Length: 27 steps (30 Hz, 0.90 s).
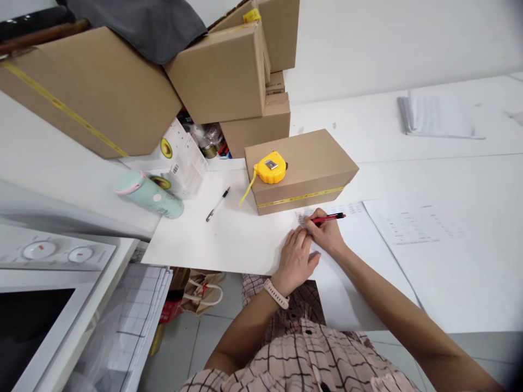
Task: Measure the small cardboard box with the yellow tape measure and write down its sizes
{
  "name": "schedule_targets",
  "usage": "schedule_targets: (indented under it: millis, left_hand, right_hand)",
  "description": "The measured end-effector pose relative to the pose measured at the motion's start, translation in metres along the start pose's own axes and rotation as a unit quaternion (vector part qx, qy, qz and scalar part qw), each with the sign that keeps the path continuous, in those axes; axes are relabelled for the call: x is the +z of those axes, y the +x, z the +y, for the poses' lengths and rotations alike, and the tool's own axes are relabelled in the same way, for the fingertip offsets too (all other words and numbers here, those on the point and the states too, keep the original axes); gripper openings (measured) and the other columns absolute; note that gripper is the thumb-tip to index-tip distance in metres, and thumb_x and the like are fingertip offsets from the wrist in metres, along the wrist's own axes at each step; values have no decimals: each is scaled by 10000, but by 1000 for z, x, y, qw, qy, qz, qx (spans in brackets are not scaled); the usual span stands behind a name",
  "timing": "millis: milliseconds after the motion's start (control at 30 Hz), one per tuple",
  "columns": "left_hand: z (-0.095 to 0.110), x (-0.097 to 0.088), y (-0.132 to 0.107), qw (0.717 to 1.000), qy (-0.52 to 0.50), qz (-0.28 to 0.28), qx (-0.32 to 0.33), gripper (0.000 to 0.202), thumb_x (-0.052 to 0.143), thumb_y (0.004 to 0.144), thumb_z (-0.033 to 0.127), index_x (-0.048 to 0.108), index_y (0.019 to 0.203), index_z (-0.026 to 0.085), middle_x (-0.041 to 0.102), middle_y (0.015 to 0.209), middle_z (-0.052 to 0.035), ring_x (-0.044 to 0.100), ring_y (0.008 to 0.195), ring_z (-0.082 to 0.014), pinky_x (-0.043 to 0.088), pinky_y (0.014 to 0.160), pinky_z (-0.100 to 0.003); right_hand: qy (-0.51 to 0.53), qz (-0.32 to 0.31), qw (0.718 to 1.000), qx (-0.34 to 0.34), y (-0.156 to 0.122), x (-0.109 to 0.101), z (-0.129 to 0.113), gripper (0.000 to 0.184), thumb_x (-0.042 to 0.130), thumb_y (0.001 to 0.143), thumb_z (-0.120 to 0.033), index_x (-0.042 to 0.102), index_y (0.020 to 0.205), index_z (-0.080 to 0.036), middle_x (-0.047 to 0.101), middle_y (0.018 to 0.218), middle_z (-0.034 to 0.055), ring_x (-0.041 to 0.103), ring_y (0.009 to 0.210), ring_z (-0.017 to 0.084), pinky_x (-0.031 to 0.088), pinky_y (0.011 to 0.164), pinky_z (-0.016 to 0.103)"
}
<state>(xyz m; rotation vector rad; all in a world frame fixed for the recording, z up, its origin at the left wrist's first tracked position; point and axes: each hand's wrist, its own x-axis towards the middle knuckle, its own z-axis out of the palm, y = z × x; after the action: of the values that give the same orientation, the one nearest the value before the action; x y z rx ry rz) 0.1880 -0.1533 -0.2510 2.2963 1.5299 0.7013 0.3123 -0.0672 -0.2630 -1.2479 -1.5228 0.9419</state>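
Note:
A red and black pen is pinched in my right hand, which rests on a printed sheet of paper. The pen's tip is hidden behind my fingers. My left hand, with a pink band at the wrist, lies flat with fingers stretched out beside the right, at the sheet's left edge. Just beyond both hands sits a closed cardboard box with yellow tape along its side. On its top lies a yellow tape measure, its yellow strap hanging over the box's edge.
Left of the box lie a black and clear pen and a mint-green cylindrical case. Cardboard boxes are stacked behind. Another printed sheet lies to the right, with a paper stack farther back. A microwave stands lower left.

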Motion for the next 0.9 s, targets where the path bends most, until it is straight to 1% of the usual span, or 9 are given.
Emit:
schedule_targets:
  millis: [200, 467, 567, 767, 900]
  left_hand:
    - [0, 0, 0, 1000, -3, -1, -2, 452, 623, 908, 284, 484, 1305, 120, 531, 1419, -183, 405, 1429, -312, 312, 1220, -505]
    - [-1, 1, 0, 1000, -1, -1, 0, 451, 613, 914, 289, 477, 1315, 132, 529, 1419, -181, 410, 1426, -318, 324, 1210, -522]
    - [-1, 2, -1, 1000, -1, 0, -2, 439, 603, 921, 294, 474, 1314, 148, 524, 1428, -175, 408, 1429, -319, 326, 1204, -539]
    - [-1, 2, -1, 1000, 0, -2, -4, 442, 606, 919, 294, 472, 1312, 141, 527, 1428, -172, 404, 1432, -311, 319, 1213, -519]
    - [0, 1, -1, 1000, -2, -1, -4, 439, 603, 917, 291, 469, 1311, 152, 525, 1425, -175, 410, 1428, -316, 330, 1203, -538]
  right_hand:
    - [-1, 3, 1000, -1, 0, 0, 1, 235, 640, 813, -300, 472, 665, -229, 459, 601, -45, 431, 589, 136, 355, 600, 302]
    - [4, 0, 1000, 6, 0, -1, -1, 242, 643, 791, -292, 457, 648, -231, 454, 591, -46, 426, 583, 135, 353, 589, 299]
    - [5, 2, 1000, 11, 0, -1, -1, 237, 638, 797, -304, 462, 655, -231, 450, 590, -47, 423, 582, 135, 356, 585, 297]
    - [3, 4, 1000, 10, 0, 0, 0, 251, 641, 806, -322, 462, 656, -231, 469, 603, -41, 423, 587, 136, 365, 592, 298]
    - [3, 10, 1000, 17, 0, 0, -1, 265, 645, 800, -340, 455, 650, -232, 469, 594, -39, 417, 581, 135, 373, 583, 294]
